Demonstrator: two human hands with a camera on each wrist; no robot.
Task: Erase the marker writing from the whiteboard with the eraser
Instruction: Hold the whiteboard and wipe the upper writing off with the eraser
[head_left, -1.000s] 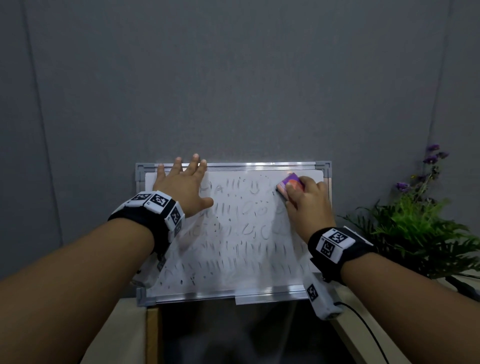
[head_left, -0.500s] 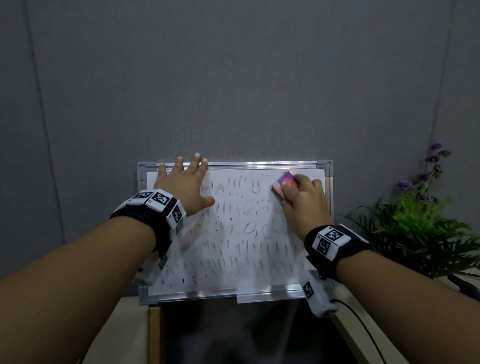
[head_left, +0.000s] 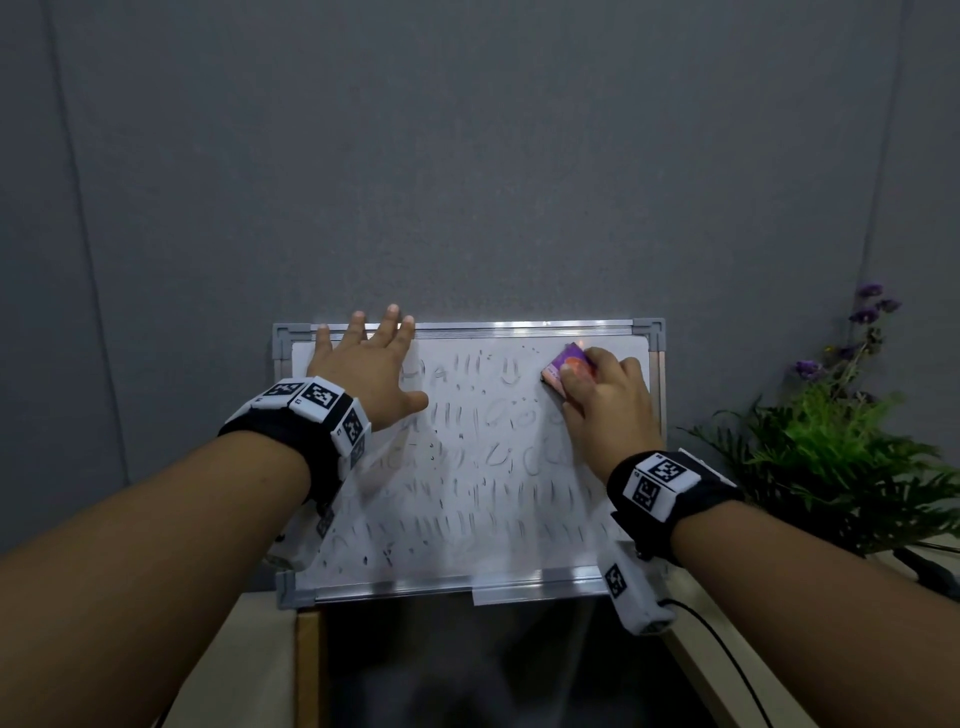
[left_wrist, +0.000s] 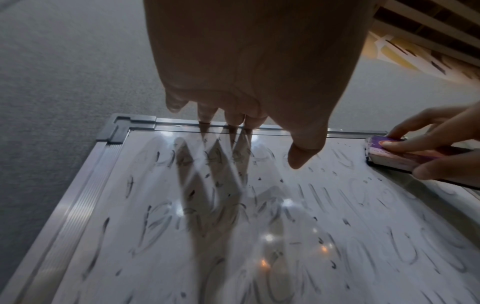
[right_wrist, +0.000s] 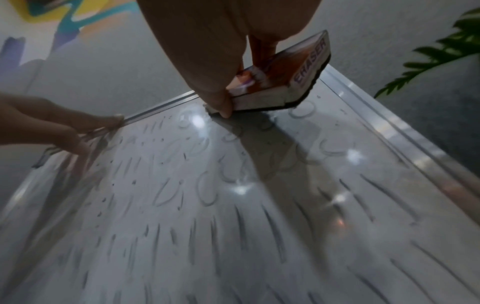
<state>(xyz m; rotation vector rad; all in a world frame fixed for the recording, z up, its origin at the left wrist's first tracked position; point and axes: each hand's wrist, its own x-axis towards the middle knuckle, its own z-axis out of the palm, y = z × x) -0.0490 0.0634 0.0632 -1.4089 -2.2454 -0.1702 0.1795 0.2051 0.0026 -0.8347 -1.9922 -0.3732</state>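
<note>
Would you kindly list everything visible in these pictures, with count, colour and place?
whiteboard: one, white, silver-framed, leaning on the wall, covered in smeared marker writing
eraser: one, purple and orange, upper right of the board
wall: grey, behind the board
plant: one, green with purple flowers, right of the board
wrist bands: two, black with white tags
left hand: flat on the board's upper left
right hand: grips the eraser

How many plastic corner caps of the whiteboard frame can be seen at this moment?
3 in the head view: top-left, top-right and bottom-left. The fourth, bottom-right, would sit behind the right hand's wrist camera, so it is hidden.
</note>
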